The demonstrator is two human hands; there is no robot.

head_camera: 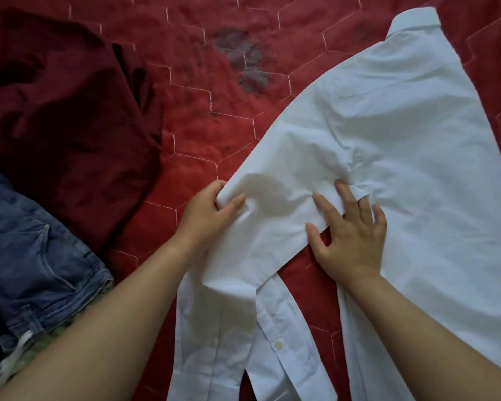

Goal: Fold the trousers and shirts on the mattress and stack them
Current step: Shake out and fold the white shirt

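A white button-up shirt [394, 134] lies spread across the right half of the red quilted mattress [209, 117], collar at the top right. One long sleeve runs from the shoulder down to the lower middle, its cuff near the bottom edge. My left hand [211, 212] pinches a fold of that sleeve between thumb and fingers. My right hand [350, 235] lies flat with fingers spread, pressing the sleeve where it meets the shirt body. A dark maroon garment [70, 117] lies crumpled at the upper left. Blue denim trousers [32, 256] lie at the lower left.
A grey patterned stain or print [243, 59] marks the mattress cover at the top centre. A bit of floral fabric [0, 360] shows under the denim at the bottom left corner. Bare mattress cover lies between the maroon garment and the white shirt.
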